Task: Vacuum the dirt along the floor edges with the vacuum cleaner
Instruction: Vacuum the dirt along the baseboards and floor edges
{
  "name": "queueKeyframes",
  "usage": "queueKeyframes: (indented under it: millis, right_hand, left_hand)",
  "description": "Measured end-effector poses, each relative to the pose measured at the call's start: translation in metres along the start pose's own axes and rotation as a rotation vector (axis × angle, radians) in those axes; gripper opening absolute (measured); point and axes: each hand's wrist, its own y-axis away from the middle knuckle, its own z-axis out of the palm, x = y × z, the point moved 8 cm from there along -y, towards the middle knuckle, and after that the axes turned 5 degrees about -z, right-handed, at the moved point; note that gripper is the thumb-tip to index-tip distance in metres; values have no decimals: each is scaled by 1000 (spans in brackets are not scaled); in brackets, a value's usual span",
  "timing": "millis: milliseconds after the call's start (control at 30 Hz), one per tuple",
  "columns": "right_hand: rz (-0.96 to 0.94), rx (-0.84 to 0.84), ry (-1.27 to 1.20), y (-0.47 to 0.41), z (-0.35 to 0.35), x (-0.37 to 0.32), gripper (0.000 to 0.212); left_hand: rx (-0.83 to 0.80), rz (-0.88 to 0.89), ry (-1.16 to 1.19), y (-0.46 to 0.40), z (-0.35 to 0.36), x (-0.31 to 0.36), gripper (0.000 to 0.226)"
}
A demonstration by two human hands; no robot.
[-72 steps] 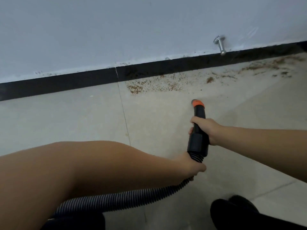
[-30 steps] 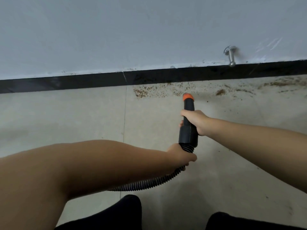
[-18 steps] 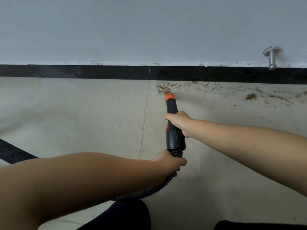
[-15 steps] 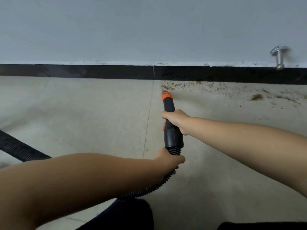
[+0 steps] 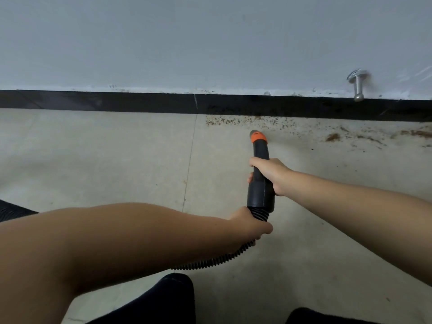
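Note:
A black vacuum nozzle (image 5: 260,188) with an orange tip (image 5: 257,136) points at the wall, its tip just short of a band of brown dirt (image 5: 254,121) lying along the black skirting (image 5: 140,102). More dirt (image 5: 333,137) spreads to the right. My right hand (image 5: 271,175) grips the nozzle's middle. My left hand (image 5: 249,224) grips the ribbed black hose (image 5: 215,260) just behind the nozzle. The hose runs back under my left forearm.
A metal door stop (image 5: 357,86) sticks out of the pale wall at the right, just above the skirting. Another stretch of hose (image 5: 11,210) lies at the left edge. My dark-clad knees (image 5: 163,300) are at the bottom. A tile joint (image 5: 189,160) runs toward the wall.
The nozzle tip has moved right along the dirt band, away from the tile joint. Some dirt near the joint is gone. Both hands keep their hold.

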Motion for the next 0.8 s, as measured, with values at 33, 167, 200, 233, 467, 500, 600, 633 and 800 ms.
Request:
queueKeyframes:
  millis: [33, 167, 200, 233, 467, 500, 600, 633, 800]
  right_hand:
    - [3, 18, -21, 1, -9, 1, 14]
    - [4, 102, -107, -2, -43, -5, 11]
    - [2, 115, -117, -4, -49, -8, 11]
    - [1, 122, -121, -5, -52, -10, 11]
    - [-22, 24, -7, -15, -15, -24, 13]
    - [-30, 7, 17, -16, -5, -24, 13]
    - [-45, -50, 93, -18, 24, -26, 14]
    - [-49, -69, 117, -18, 33, -28, 15]
    - [-70, -156, 186, -23, 73, -43, 15]
  left_hand:
    - [-11, 4, -12, -1, 6, 4, 16]
    - [-27, 30, -30, -7, 17, 29, 18]
    - [-29, 32, -29, -8, 18, 34, 19]
    - [-31, 31, -26, -8, 18, 38, 20]
    - [22, 3, 92, -7, -1, 28, 13]
    - [34, -4, 115, -6, -5, 22, 13]
    - [68, -24, 166, -3, -20, 8, 18]
    - [81, -29, 177, -3, -26, 5, 19]
    - [169, -43, 220, -2, -57, -3, 19]
